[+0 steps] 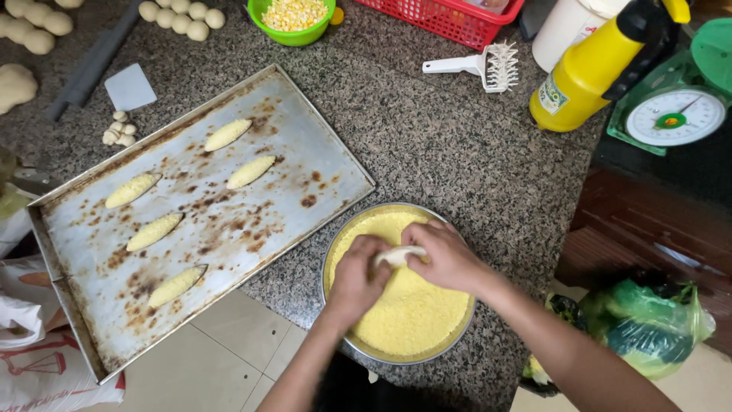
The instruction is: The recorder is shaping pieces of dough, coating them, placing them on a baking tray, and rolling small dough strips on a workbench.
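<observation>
Pale dough piece (399,255), elongated, held horiz. over yellow crumbs (412,313).

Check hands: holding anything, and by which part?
Both hands, left hand and right hand, hold one pale dough piece by its two ends, over the yellow crumbs in the metal bowl.

Single head-worn view, looking steeply down from close above a granite counter (457,152); baking tray (69,229) at left, round pan (335,252) near centre, scale (675,116) far right.
</observation>
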